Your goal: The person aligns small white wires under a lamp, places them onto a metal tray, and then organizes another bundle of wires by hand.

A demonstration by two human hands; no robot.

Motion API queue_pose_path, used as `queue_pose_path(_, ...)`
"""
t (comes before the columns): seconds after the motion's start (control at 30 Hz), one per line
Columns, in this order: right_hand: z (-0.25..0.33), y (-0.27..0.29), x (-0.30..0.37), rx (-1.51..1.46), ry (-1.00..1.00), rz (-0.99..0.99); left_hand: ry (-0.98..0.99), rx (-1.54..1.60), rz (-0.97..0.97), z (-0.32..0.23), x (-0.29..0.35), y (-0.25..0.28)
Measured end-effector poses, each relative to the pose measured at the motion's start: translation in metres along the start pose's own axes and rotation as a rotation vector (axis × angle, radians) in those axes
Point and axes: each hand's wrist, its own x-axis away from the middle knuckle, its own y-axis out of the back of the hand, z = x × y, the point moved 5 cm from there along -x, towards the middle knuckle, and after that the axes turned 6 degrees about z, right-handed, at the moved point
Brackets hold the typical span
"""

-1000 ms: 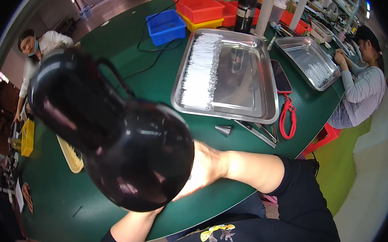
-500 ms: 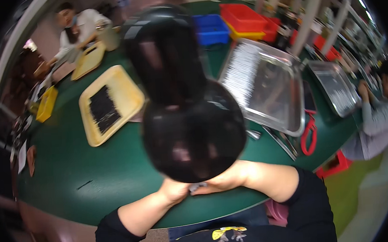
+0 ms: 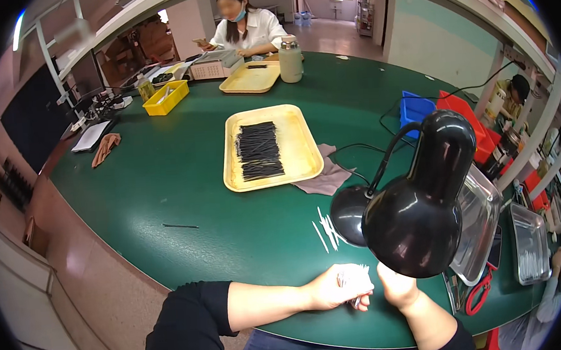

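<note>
Under the black desk lamp [image 3: 414, 224], my left hand [image 3: 331, 288] is closed around a bunch of thin pale rods, their ends poking out by the fingers; glare from the lamp washes out detail. Beside it, a small gap away, is my right hand [image 3: 397, 286], its fingers mostly hidden behind the lamp head. Several thin white rods [image 3: 327, 231] lie loose on the green table just beyond my left hand, next to the lamp base. Farther off, a pale yellow tray [image 3: 303, 141] carries a layer of thin black rods [image 3: 259, 152].
A grey cloth [image 3: 326, 175] lies by the tray. At right are a metal tray [image 3: 476, 226], red-handled pliers [image 3: 478, 296] and a blue bin [image 3: 417, 115]. One dark rod [image 3: 180, 226] lies at left. Across the table a person sits behind a flask [image 3: 291, 60].
My view has swung left, so the lamp now appears at right and the yellow tray near the middle. My hands, together beneath the lamp before, now show slightly apart.
</note>
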Motion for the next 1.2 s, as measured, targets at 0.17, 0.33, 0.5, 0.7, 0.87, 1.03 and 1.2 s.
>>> queue_pose_path(0.17, -0.011, 0.042, -0.003, -0.725, 0.065, -0.476, -0.04, -0.269, 0.036, -0.003, -0.004, -0.006)
queue_pose_path(0.33, 0.107, 0.097, 0.032, -0.775, 0.509, -0.463, -0.063, -0.273, 0.031, -0.006, -0.002, -0.004)
queue_pose_path(0.5, 0.219, 0.061, 0.099, -0.795, 1.027, 0.303, -0.023, -0.277, 0.089, 0.003, -0.01, -0.008)
queue_pose_path(0.7, 0.256, 0.035, 0.088, -1.047, 1.047, 0.776, -0.11, -0.305, 0.065, -0.001, -0.007, -0.008)
queue_pose_path(0.87, 0.256, 0.02, 0.079, -1.199, 0.685, 0.552, -0.108, -0.29, 0.059, 0.001, -0.005, -0.006)
queue_pose_path(1.03, 0.251, 0.01, 0.083, -1.25, 0.782, 0.496, -0.064, -0.313, 0.087, 0.001, -0.005, -0.008)
queue_pose_path(1.2, 0.253, 0.008, 0.059, -1.187, 0.653, 0.609, -0.042, -0.385, 0.095, -0.001, -0.006, -0.013)
